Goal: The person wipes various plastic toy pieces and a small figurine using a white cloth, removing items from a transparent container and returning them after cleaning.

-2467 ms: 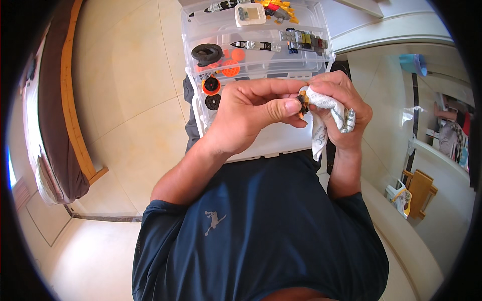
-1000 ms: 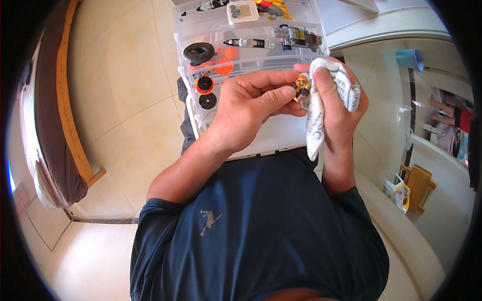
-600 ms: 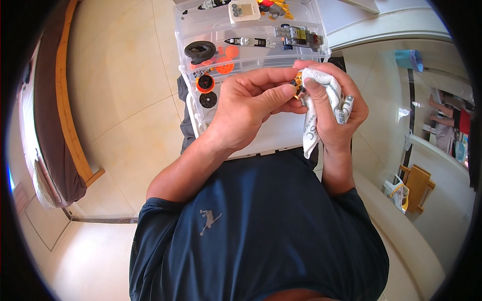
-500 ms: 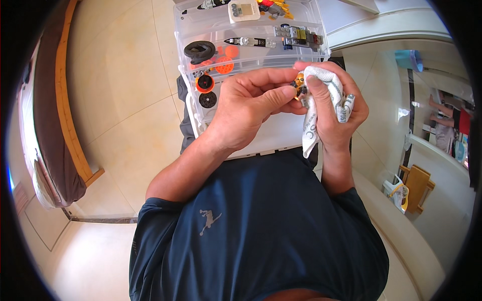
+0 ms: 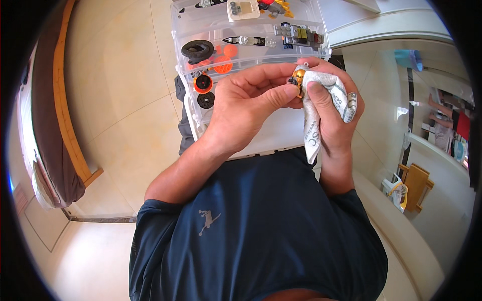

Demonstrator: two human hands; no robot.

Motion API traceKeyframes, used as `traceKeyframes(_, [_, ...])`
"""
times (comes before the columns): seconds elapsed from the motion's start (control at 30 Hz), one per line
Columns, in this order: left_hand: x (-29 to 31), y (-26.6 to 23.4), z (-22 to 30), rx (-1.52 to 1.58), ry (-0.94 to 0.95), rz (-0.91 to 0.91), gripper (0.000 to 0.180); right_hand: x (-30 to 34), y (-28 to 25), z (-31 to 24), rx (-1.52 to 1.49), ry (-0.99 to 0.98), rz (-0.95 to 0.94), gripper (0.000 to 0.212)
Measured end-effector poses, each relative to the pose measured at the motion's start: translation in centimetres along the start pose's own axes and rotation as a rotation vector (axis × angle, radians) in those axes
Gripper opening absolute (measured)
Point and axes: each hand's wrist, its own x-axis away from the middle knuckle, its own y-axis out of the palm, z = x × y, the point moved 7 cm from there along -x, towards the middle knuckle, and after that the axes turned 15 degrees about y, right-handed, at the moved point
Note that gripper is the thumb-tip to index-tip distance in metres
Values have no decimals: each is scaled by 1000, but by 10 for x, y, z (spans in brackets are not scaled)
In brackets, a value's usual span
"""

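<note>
Between the thumb and fingers of my left hand (image 5: 248,103) is a small toy figure (image 5: 298,76), golden with dark and grey parts. A little ring stands at its top, and my fingertips hide its lower part. My right hand (image 5: 334,108) is closed around a white cloth (image 5: 324,83) with grey print, pressed up against the figure's right side. One corner of the cloth hangs down below the right thumb. Both hands are raised together over the near part of a clear plastic container (image 5: 271,60).
On the container lie a toy ship (image 5: 247,40), a grey brick-built vehicle (image 5: 299,35), a black tyre (image 5: 197,51), orange wheels (image 5: 203,84), a black disc (image 5: 206,100) and a white device with a small screen (image 5: 242,9). A wooden stool (image 5: 417,188) stands to the right.
The toy figure has turned, so more of its golden part and the ring at its top show. The cloth has shifted slightly in my right hand, its hanging corner a little lower.
</note>
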Motion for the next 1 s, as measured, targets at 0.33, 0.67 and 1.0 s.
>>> traceKeyframes(0.33, [5, 0, 3, -99, -1, -15, 34, -1, -1, -3, 110, -27, 122, 16])
traceKeyframes(0.67, [5, 3, 19, -337, 105, 15, 36, -2, 4, -10, 110, -120, -41, 19])
traceKeyframes(1.0, [10, 6, 13, -443, 128, -22, 37, 1, -2, -7, 46, 30, 177, 16])
